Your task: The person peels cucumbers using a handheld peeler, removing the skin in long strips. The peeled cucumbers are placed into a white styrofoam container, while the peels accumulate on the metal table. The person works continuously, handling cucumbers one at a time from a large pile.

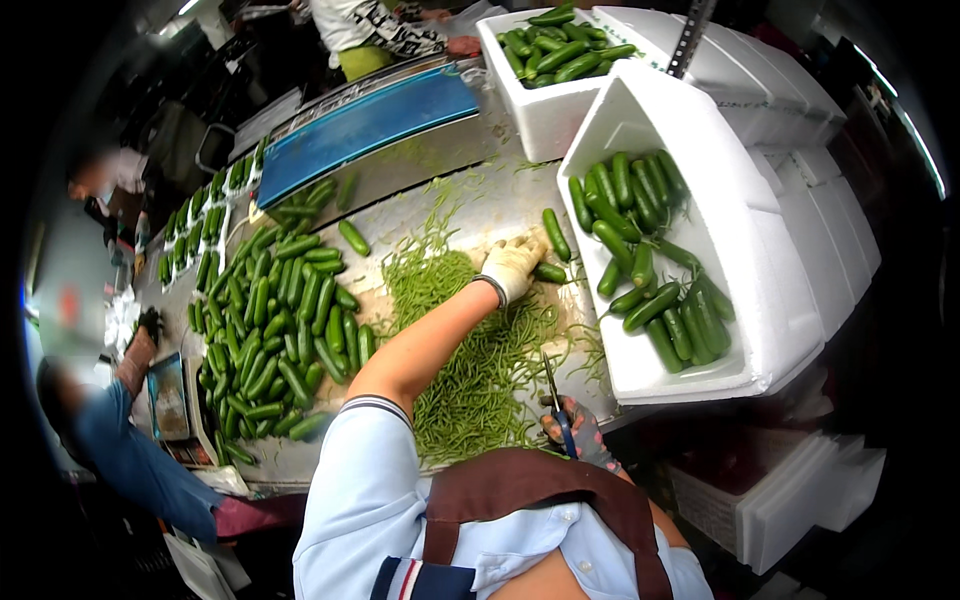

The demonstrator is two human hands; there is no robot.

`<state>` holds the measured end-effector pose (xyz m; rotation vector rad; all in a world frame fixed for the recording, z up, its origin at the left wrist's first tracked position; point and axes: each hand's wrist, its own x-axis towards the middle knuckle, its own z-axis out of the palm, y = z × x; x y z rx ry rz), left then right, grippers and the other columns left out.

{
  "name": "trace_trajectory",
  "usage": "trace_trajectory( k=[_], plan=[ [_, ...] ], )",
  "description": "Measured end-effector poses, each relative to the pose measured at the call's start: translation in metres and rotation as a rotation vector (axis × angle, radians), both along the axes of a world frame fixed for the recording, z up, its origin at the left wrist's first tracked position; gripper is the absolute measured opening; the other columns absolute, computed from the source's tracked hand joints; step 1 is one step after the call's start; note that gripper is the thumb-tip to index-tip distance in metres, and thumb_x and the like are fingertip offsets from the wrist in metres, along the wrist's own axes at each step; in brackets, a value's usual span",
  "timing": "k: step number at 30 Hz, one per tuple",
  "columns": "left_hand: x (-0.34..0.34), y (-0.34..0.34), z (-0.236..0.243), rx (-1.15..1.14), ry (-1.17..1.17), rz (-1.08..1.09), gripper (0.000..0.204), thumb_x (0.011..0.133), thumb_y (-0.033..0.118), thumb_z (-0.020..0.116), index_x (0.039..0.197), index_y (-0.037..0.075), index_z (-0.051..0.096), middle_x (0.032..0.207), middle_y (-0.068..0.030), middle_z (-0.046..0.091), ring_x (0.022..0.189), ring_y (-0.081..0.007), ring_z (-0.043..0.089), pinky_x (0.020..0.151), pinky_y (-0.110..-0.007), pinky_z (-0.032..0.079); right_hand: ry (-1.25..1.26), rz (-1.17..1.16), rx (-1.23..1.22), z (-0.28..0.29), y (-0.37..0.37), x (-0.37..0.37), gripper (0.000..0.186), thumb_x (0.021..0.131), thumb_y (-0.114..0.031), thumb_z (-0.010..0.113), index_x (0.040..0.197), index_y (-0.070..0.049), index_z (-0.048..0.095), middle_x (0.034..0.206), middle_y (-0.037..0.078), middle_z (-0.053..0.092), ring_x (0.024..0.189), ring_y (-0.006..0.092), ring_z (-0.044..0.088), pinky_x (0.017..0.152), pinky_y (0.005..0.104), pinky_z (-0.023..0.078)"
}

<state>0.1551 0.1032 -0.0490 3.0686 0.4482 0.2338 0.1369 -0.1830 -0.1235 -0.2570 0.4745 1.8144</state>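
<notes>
My left hand point(512, 268), in a cream glove with a dark cuff, is closed over a short green cucumber point(549, 273) on the metal table; only one end shows beyond the fingers. Just past it lies another cucumber point(556, 235). Low in front of my chest, my right hand point(582, 432), in a grey patterned glove, grips blue-handled scissors point(562, 418), blades pointing away from me. Beneath and around my left arm spreads a heap of thin green stems point(465, 385). A big pile of cucumbers point(290, 310) covers the table to the left.
At my right stands a tilted white foam box point(760, 330) with several cucumbers inside; a second foam box point(540, 120) is behind it. A blue-topped metal ledge point(370, 125) crosses the far side. Packed trays point(212, 225) line the far left. Other people work at the left and far side.
</notes>
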Motion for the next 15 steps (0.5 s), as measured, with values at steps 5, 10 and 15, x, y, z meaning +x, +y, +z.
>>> trace_trajectory(
  k=[5, 10, 15],
  plan=[
    [0.024, 0.024, 0.011, 0.082, 0.363, -0.110, 0.035, 0.066, 0.025, 0.064, 0.098, 0.015, 0.054, 0.096, -0.0074, 0.053, 0.094, -0.0218, 0.051, 0.079, -0.034, 0.041, 0.578, 0.017, 0.343, -0.027, -0.008, 0.001, 0.046, 0.084, -0.039, 0.042, 0.102, 0.002, 0.036, 0.079, 0.014, 0.046, 0.054, 0.0141, 0.050, 0.046, 0.0361, 0.042],
    [0.070, 0.034, 0.009, 0.142, 0.165, -0.369, 0.046, 0.065, 0.015, 0.062, 0.108, 0.014, 0.048, 0.115, -0.0045, 0.046, 0.108, -0.0221, 0.042, 0.084, -0.034, 0.039, -0.387, -0.017, -0.127, 0.011, -0.006, -0.011, 0.039, 0.085, -0.040, 0.042, 0.091, -0.002, 0.045, 0.069, 0.011, 0.051, 0.048, 0.0122, 0.046, 0.040, 0.0226, 0.038],
    [0.084, 0.016, 0.026, 0.291, 0.581, -0.128, 0.045, 0.064, 0.020, 0.063, 0.106, 0.011, 0.049, 0.107, -0.0082, 0.052, 0.101, -0.0204, 0.048, 0.083, -0.032, 0.039, -0.696, -0.111, -0.059, 0.028, -0.002, -0.011, 0.032, 0.086, -0.038, 0.042, 0.091, -0.007, 0.047, 0.075, 0.011, 0.054, 0.054, 0.0125, 0.047, 0.047, 0.0211, 0.039]
  ],
)
